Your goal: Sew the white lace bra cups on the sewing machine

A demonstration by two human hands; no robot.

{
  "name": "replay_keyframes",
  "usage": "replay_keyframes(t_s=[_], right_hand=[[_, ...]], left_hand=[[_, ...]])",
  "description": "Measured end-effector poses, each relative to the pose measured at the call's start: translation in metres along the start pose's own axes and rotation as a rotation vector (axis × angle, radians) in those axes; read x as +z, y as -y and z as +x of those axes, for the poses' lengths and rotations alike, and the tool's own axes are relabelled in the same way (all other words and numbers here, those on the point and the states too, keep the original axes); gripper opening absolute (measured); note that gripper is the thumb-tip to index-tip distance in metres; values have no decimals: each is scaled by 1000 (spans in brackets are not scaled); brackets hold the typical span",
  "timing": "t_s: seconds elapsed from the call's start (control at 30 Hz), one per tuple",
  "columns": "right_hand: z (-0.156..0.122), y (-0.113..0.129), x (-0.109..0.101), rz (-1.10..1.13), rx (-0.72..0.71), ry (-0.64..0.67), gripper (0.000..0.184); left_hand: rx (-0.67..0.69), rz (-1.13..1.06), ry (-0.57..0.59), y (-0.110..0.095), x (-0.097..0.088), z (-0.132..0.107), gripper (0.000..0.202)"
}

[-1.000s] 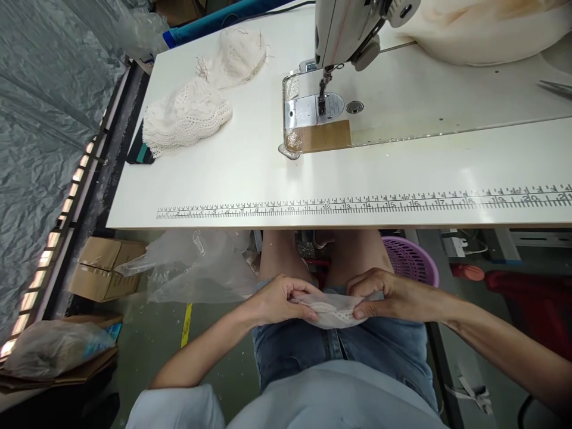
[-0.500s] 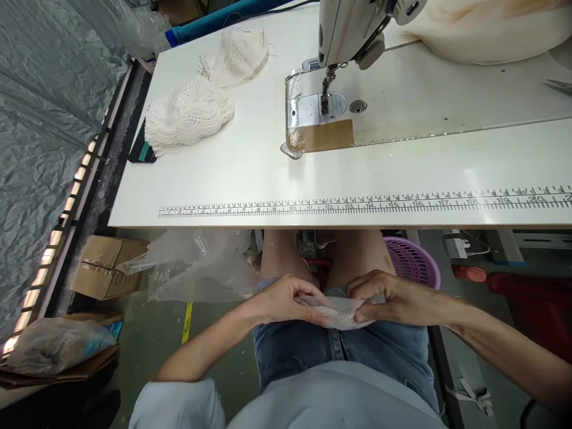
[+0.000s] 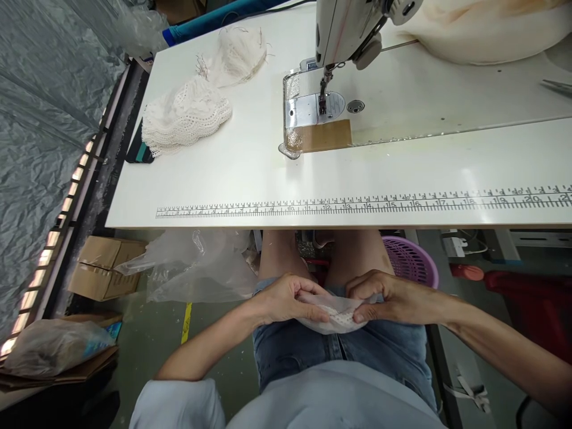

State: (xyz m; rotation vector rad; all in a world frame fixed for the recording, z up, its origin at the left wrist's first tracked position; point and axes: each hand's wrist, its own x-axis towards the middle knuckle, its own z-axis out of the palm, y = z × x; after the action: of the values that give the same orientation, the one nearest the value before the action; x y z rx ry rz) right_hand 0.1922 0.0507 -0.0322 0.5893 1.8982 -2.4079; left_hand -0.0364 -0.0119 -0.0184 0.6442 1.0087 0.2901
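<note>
Over my lap, a small piece of sheer white fabric with lace (image 3: pixel 339 316) is stretched between my two hands. My left hand (image 3: pixel 292 301) pinches its left end between thumb and fingers. At the other end, my right hand (image 3: pixel 379 296) grips it with thumb and bent fingers. The fabric sags a little below my fingers, and parts of it are hidden behind them. Ahead on the table lie a folded stack of white lace pieces (image 3: pixel 185 116) and a second white bundle (image 3: pixel 239 56) with loose threads.
A sewing machine (image 3: pixel 344 36) stands on the white table (image 3: pixel 214 179), which has a ruler strip (image 3: pixel 357 205) along its front edge. White cloth (image 3: pixel 487 30) and scissor-like metal tips (image 3: pixel 556 86) lie right. Below are a purple basket (image 3: pixel 413 262), plastic sheeting (image 3: pixel 201 268) and a cardboard box (image 3: pixel 105 268).
The fabric between my hands has opened out and hangs slightly lower, showing more of its sheer part near my left thumb. Both hands keep their hold almost in place.
</note>
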Motion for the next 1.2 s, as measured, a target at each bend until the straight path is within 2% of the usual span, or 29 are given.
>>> replay_keyframes(t_s=[0.17, 0.5, 0.67, 0.83, 1.03, 1.2], right_hand=[[-1, -1, -1, 28, -4, 31, 22], [-1, 3, 2, -22, 21, 4, 25], [2, 13, 11, -157, 71, -90, 33], [4, 17, 18, -219, 79, -180, 30], [3, 11, 14, -130, 93, -145, 28], [7, 17, 16, -98, 129, -133, 32]], left_hand=[[29, 33, 86, 0, 0, 0, 37], [69, 78, 29, 2, 0, 4, 38], [78, 79, 4, -1, 2, 3, 37], [96, 199, -66, -5, 0, 0, 31], [130, 238, -72, 1, -7, -4, 32], [138, 261, -83, -2, -4, -4, 32]])
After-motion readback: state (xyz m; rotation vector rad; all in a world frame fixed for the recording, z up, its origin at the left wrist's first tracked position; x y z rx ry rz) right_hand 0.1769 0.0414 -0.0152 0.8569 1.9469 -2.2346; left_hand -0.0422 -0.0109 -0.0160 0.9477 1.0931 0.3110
